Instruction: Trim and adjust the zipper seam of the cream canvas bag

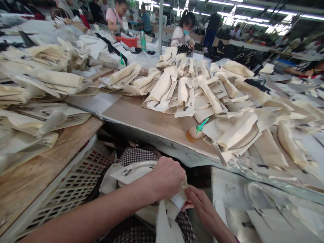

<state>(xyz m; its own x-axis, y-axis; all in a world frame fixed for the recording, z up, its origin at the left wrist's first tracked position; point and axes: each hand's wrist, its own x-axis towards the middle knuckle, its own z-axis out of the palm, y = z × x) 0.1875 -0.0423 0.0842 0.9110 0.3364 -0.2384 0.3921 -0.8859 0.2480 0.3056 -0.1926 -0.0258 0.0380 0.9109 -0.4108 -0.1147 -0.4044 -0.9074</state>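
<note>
Left forearm across cream fabric

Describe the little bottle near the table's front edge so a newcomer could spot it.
Find the brown tabletop beyond the right hand. Near its front edge, beside the pile of cream cloth pieces, sits a green-spouted squat bottle. Its orange-brown base sets it apart from the pale, green-tipped bottle farther back.

A brown-topped table bears cream fabric pieces heaped toward its far and right edges, and a green-nozzled bottle near its front edge.
</note>
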